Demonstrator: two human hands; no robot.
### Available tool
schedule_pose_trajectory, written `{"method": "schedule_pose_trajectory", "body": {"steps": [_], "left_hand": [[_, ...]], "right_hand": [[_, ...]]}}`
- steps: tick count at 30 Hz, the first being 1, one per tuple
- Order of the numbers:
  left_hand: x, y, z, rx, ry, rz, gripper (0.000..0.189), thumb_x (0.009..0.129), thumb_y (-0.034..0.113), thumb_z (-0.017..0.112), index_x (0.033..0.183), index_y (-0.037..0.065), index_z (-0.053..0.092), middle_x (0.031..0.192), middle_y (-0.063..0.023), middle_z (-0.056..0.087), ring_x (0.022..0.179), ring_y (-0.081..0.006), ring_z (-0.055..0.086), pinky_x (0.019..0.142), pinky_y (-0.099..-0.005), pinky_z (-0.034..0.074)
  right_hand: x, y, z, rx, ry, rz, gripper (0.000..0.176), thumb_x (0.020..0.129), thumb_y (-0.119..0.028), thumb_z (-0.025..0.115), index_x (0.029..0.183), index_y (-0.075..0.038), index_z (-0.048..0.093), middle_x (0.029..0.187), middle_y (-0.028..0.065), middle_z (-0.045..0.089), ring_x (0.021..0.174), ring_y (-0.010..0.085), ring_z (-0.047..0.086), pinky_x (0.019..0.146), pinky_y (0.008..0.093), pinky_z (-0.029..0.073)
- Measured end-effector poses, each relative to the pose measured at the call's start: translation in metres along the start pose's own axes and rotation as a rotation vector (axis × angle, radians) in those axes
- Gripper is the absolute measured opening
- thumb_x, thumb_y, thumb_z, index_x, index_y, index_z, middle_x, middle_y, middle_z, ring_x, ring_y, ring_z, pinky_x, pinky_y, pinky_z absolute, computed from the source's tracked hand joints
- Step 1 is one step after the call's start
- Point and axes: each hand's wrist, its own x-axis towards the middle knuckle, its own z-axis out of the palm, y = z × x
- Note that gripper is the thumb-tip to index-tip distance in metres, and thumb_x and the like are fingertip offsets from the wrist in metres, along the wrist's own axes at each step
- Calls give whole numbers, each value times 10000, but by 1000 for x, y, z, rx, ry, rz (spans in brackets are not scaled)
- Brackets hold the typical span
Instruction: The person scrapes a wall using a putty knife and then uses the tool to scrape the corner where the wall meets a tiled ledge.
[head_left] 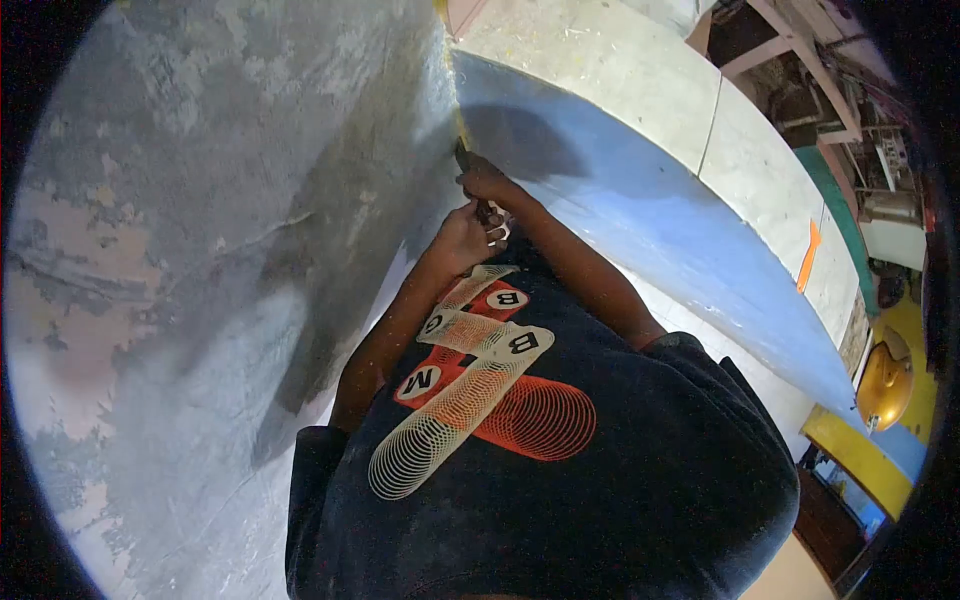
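Observation:
My left hand [464, 238] is closed round the lower part of a dark tool [484, 211], close to my shirt. Just above it, my right hand [484, 180] is closed on the same tool. The tool's dark tip [461, 154] points up at the yellowish seam [451, 90] between the patchy grey wall [200, 200] and the blue surface [620, 190]. Fingers cover most of the tool, so its exact kind cannot be made out.
A pale tiled ledge [640, 90] curves along the blue surface, with an orange tool [809, 256] lying on it. At the right are a golden round object [885, 387], a yellow board [858, 460] and a wooden frame [800, 40].

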Motion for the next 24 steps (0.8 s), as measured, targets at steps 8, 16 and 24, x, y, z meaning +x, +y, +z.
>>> {"method": "schedule_pose_trajectory", "body": {"steps": [8, 16, 24], "left_hand": [[37, -2, -36, -375, -162, -74, 214, 932, 266, 371, 862, 81, 454, 696, -58, 440, 625, -178, 406, 643, -332, 355], [58, -4, -16, -529, -2, -134, 259, 900, 237, 419, 702, 71, 425, 597, -67, 389, 566, -175, 379, 583, -359, 347], [64, -41, -7, -573, 4, -66, 240, 945, 172, 345, 752, 51, 418, 619, -41, 397, 542, -167, 363, 540, -311, 327]], "right_hand": [[47, 51, -8, -1006, -461, -584, 522, 747, -55, 471, 1235, 94, 363, 689, 174, 555, 586, 280, 549, 544, 401, 446], [22, 33, 1, -695, -35, -295, 208, 664, -176, 654, 623, 28, 648, 720, 222, 604, 664, 276, 571, 616, 395, 467], [-20, 105, -7, -53, -259, 107, 263, 824, -240, 545, 952, -34, 445, 586, 72, 497, 453, 219, 466, 421, 377, 385]]}}
